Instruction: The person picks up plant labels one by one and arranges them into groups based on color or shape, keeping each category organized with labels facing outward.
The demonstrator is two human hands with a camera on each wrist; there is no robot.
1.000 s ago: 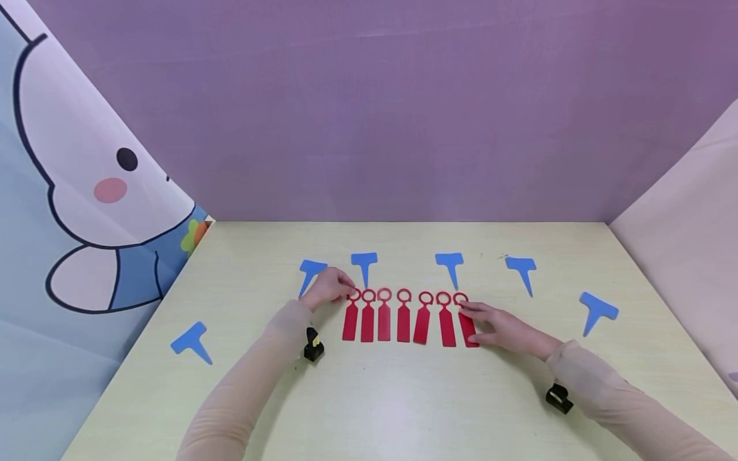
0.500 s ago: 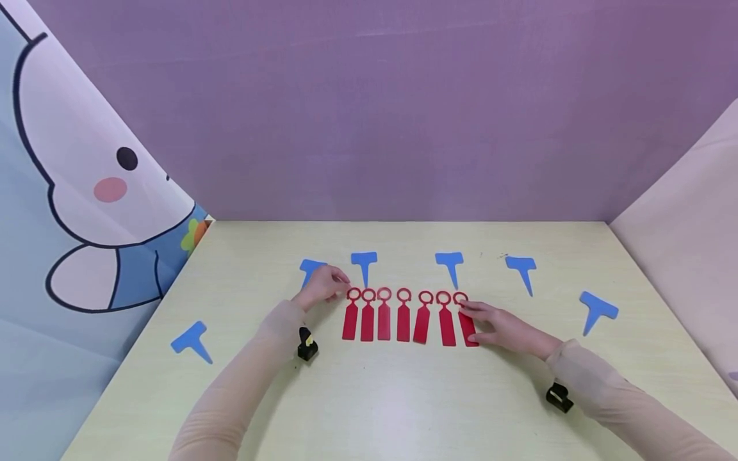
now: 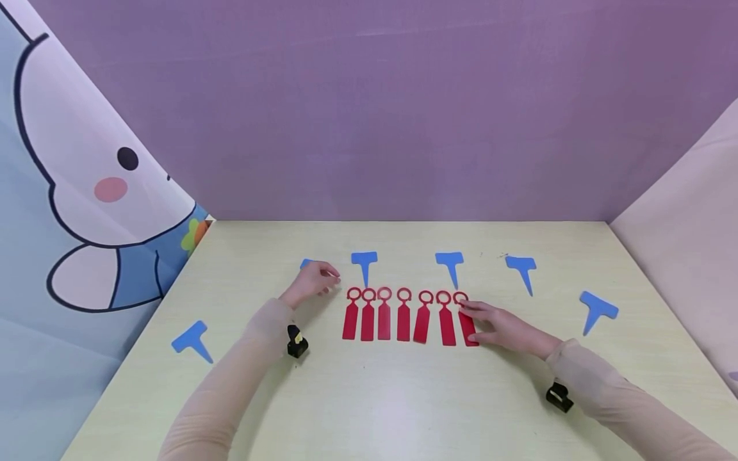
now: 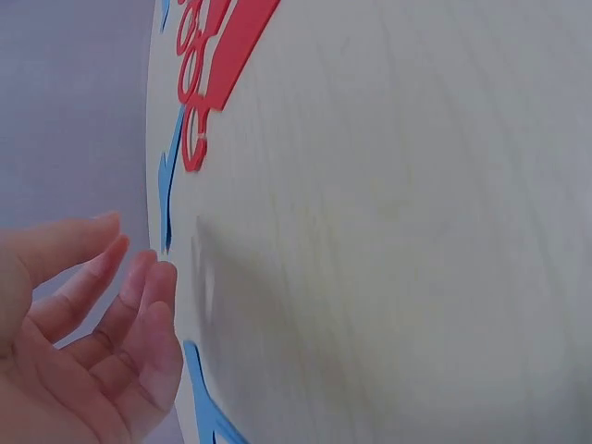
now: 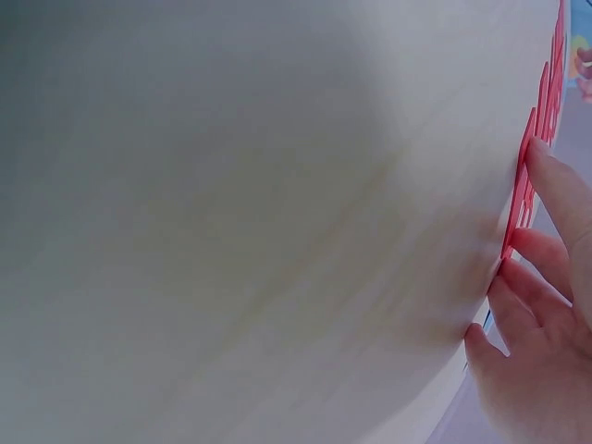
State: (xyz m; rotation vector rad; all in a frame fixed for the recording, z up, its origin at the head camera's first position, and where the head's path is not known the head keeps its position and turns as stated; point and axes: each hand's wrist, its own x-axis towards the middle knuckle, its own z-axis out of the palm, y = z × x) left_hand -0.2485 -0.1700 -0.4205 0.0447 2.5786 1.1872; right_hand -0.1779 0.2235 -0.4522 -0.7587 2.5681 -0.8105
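Note:
Several red tags (image 3: 403, 323), flat strips with ring ends, lie side by side on the table, rings toward the back wall. My right hand (image 3: 507, 328) rests on the rightmost red tag (image 3: 466, 325), thumb near its lower end and fingers by its ring. In the right wrist view fingertips touch that tag's edge. My left hand (image 3: 311, 282) hovers left of the row, holding nothing, its fingers loosely bent. A blue T-shaped plant label (image 3: 305, 263) is mostly hidden behind it. The left wrist view shows the hand (image 4: 111, 351) apart from the nearest red ring (image 4: 188, 153).
More blue T-shaped labels lie around: two behind the row (image 3: 364, 258) (image 3: 449, 259), one far left (image 3: 193, 337), two on the right (image 3: 521, 265) (image 3: 597, 307). A purple wall cloth (image 3: 403, 128) borders the table (image 3: 392, 403) at the back.
My left hand has let go of the leftmost red tag's ring and drawn away to the left. The right hand and the row of tags have stayed in place.

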